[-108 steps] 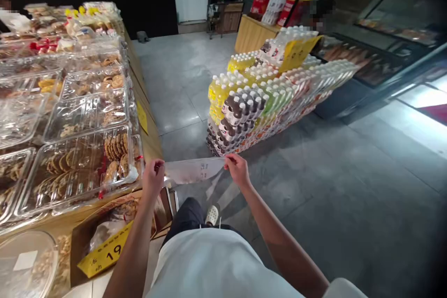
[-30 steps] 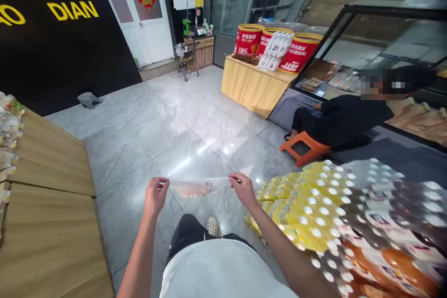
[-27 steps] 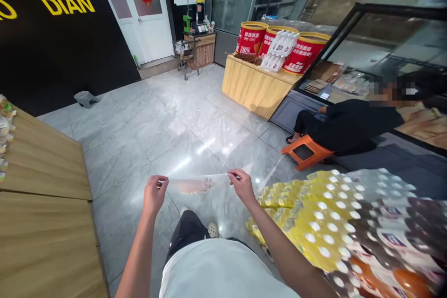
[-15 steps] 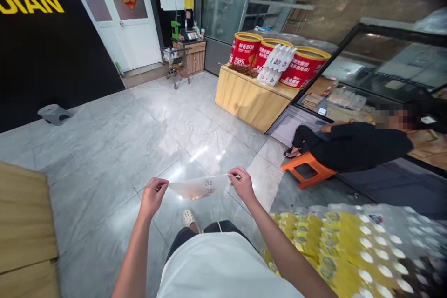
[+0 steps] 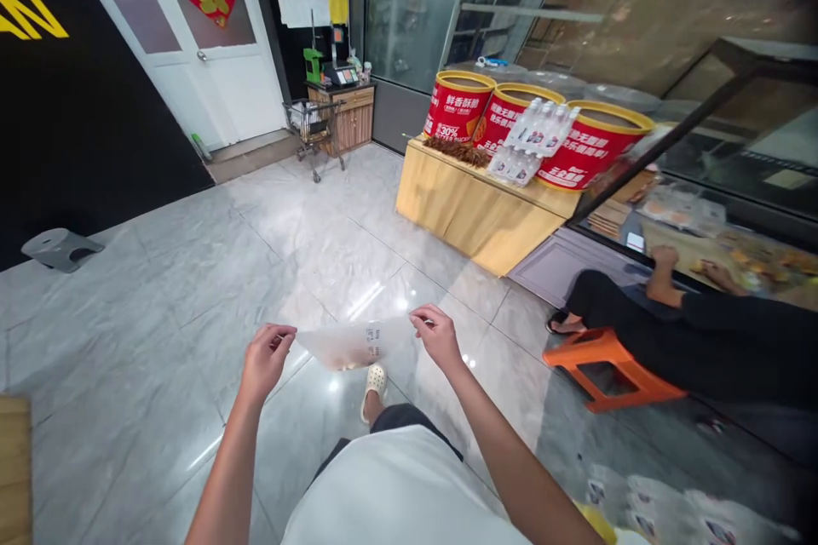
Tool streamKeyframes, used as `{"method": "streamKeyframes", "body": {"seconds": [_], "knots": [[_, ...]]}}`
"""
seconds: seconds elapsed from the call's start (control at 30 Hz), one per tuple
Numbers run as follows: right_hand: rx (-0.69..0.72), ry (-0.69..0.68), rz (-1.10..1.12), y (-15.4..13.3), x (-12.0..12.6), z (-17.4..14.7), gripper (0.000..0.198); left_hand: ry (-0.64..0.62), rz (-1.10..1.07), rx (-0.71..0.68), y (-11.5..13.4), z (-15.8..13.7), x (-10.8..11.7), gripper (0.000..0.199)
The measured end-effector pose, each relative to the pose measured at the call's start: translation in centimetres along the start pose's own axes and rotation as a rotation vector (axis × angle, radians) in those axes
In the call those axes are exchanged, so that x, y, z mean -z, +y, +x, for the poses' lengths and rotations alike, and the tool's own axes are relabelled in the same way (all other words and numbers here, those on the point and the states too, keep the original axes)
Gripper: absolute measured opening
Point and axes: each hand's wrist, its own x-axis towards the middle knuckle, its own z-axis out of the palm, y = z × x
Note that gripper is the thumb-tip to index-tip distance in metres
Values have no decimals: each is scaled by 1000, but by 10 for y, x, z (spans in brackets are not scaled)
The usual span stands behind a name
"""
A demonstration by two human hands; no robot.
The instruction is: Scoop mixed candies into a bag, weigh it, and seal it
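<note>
The left hand (image 5: 265, 355) and right hand (image 5: 437, 335) each pinch one end of a clear plastic bag (image 5: 354, 343), stretched flat between them above the grey tiled floor (image 5: 192, 272). Beyond, a person in black sits on an orange stool (image 5: 607, 366). Farther off, three red tubs (image 5: 504, 115) stand on a wooden surface (image 5: 473, 213).

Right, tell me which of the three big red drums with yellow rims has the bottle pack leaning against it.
The rightmost red drum; the clear bottle pack leans on it.
</note>
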Motion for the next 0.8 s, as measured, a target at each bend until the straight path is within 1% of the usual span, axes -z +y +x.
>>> {"method": "streamKeyframes", "body": {"seconds": [0.1, 0.27, 0.33, 0.4, 0.63, 0.8], "knots": [[5, -13, 15, 12, -7, 85, 21, 23, 16, 20, 8, 78, -13, 33], [35, -33, 17, 23, -14, 220, 18, 64, 41, 35, 23, 201, -36, 32], [31, -17, 21, 30, -18, 270, 18, 75, 26, 39, 22, 250, -47, 31], [23, -5, 25, 40, -24, 320, 19, 71, 13, 38, 17, 301, -60, 30], [-8, 35, -28, 86, -45, 492, 22, -64, -6, -8, -15, 499, -110, 29], [-37, 107, -60, 96, -54, 610, 24, -184, -2, -48, -15, 639, -133, 30]]}}
